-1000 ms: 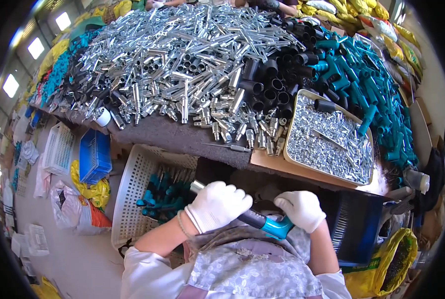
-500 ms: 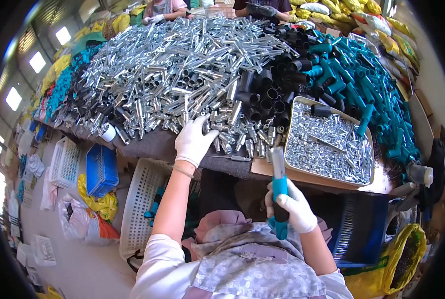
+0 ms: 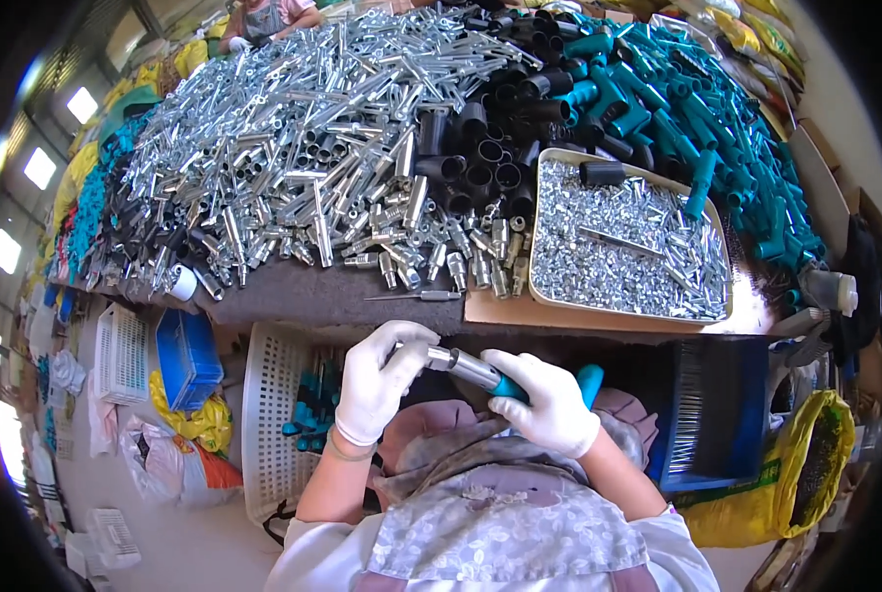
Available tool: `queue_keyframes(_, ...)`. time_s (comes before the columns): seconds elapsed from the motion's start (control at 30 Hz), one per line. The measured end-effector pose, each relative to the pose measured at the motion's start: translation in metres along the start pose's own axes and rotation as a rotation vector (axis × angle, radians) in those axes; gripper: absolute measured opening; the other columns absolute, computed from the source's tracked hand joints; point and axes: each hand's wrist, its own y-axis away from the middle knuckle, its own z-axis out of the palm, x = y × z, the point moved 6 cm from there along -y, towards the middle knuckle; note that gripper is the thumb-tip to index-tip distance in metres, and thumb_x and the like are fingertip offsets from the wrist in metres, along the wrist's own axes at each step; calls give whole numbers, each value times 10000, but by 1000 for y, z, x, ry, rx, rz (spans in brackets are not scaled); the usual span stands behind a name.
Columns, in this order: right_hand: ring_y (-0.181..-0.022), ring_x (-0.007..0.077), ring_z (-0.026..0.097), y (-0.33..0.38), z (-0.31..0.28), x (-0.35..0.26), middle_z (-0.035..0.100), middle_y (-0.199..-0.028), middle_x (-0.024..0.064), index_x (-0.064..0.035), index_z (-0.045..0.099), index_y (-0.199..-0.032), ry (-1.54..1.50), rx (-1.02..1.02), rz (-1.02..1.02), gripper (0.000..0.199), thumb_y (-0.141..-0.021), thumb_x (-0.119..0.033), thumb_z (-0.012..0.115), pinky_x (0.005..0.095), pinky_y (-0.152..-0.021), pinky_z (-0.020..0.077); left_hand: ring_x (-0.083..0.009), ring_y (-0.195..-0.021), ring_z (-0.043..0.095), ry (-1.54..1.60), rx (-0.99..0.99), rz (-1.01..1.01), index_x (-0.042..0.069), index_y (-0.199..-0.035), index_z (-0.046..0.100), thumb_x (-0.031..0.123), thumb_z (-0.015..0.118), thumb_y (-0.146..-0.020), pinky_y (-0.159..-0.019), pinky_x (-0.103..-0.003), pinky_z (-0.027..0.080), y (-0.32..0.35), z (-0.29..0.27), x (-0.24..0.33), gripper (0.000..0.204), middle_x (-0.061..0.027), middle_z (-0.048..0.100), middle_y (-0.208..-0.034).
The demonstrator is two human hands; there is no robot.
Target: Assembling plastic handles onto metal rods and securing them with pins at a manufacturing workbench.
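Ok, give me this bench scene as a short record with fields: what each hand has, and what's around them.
left hand: the gloved left hand grips the silver metal end of the tool
right hand: the gloved right hand wraps the tool's teal handle
table: heap of silver metal parts, black tubes, teal handles
tray: a tray of small silver pieces, at the table's near right
below left: white basket holding teal-handled pieces
far side: another person at the table's far edge
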Motion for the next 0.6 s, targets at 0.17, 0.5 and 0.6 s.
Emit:
queue_keyframes(0.17, -765, 341, 621, 4, -2, -14, 585, -860, 130, -102, 600, -1328, 293, 56, -120, 608, -747, -144, 775, 456, -672, 503, -84, -807, 602, -172, -13, 12, -20, -1066, 697, 101, 682, -958, -739, -271, 508, 9, 8, -2, 162, -36, 695, -874)
queue_keyframes(0.5, -815, 353, 688, 18, -12, -3, 690, -888, 154, -99, 675, -1142, 30, -171, 29, 407, -933, -447, 649, 440, -722, 543, -323, -939, 642, -598, -409, 744, 57, -1003, 716, -14, 727, -718, -834, -418, 534, 30, 35, 47, 294, -105, 668, -1040)
queue_keyframes(0.6, -816, 347, 691, 21, -13, -6, 692, -885, 152, -100, 674, -1133, 170, -182, 50, 409, -926, -452, 655, 440, -719, 545, -299, -944, 656, -590, -193, 610, 40, -1094, 696, 78, 806, -702, -824, -381, 539, 26, 26, 44, 409, -129, 659, -1062)
